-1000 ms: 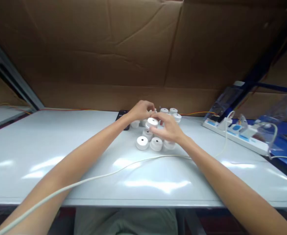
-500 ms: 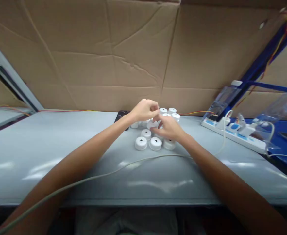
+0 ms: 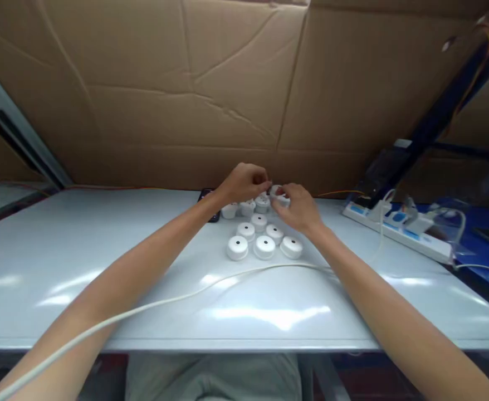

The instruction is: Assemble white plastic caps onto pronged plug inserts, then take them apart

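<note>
Several round white plastic caps [image 3: 264,247], most with a dark dot in the middle of the top, stand in a cluster on the grey-white table [image 3: 165,312]. At the back of the cluster, my right hand [image 3: 298,209] has thumb and fingers closed round a white cap [image 3: 278,196]. My left hand [image 3: 247,182] is closed in a pinch just left of that cap, over the back row; whatever its fingertips hold is too small to make out. Below my left hand, several white pieces [image 3: 247,208] show different, less plain tops.
A dark phone [image 3: 211,214] lies left of the caps, partly behind my left forearm. A white cable [image 3: 228,278] crosses the table in front. To the right is a power strip [image 3: 399,231] with plugs. Cardboard [image 3: 144,111] forms the back wall.
My right hand has moved back and to the right, from a white piece mid-cluster to a cap at the rear. My left hand has barely shifted. The table looks brighter and the cardboard darker.
</note>
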Demonstrator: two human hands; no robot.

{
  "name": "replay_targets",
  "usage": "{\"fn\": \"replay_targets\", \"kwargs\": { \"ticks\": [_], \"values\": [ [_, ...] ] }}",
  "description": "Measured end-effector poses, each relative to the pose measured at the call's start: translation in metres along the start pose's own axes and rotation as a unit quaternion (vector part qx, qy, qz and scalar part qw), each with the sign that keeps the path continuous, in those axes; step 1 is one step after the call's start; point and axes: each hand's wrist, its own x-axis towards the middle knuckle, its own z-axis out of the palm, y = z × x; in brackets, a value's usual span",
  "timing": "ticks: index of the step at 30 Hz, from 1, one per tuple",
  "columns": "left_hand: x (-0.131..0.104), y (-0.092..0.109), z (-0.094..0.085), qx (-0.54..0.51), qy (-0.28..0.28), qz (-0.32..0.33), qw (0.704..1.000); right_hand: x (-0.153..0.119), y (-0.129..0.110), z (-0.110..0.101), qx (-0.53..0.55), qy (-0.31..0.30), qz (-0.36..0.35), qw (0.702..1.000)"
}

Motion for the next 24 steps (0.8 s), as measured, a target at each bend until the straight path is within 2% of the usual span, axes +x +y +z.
{"fn": "replay_targets", "kwargs": {
  "ticks": [3,6,12,14,16,18,20,22,24],
  "values": [
    [0.000,0.000,0.000,0.004,-0.004,-0.009,1.000,-0.002,0.010,0.004,-0.069,-0.005,0.009,0.998],
    [-0.001,0.000,0.001,0.013,-0.007,-0.015,1.000,-0.005,0.014,0.008,-0.086,-0.020,0.006,0.996],
    [-0.002,-0.001,0.002,0.020,-0.026,-0.017,0.999,-0.002,0.012,0.009,-0.016,-0.027,0.052,0.998],
    [-0.003,-0.001,0.004,0.008,-0.034,-0.011,0.999,0.002,0.011,0.007,0.021,0.005,0.061,0.998],
    [-0.004,0.003,0.006,-0.014,-0.051,-0.008,0.999,0.006,0.010,0.004,0.085,0.065,0.089,0.990],
    [-0.006,0.008,0.008,-0.019,-0.077,-0.010,0.997,0.010,0.006,0.001,0.194,0.104,0.146,0.964],
    [-0.008,0.015,0.012,0.000,-0.101,-0.011,0.995,0.012,-0.001,-0.002,0.326,0.102,0.226,0.912],
    [-0.009,0.020,0.014,0.025,-0.107,-0.008,0.994,0.013,-0.008,-0.005,0.441,0.064,0.290,0.847],
    [-0.011,0.024,0.016,0.047,-0.098,0.007,0.994,0.012,-0.015,-0.009,0.525,-0.008,0.314,0.791]
  ]
}}
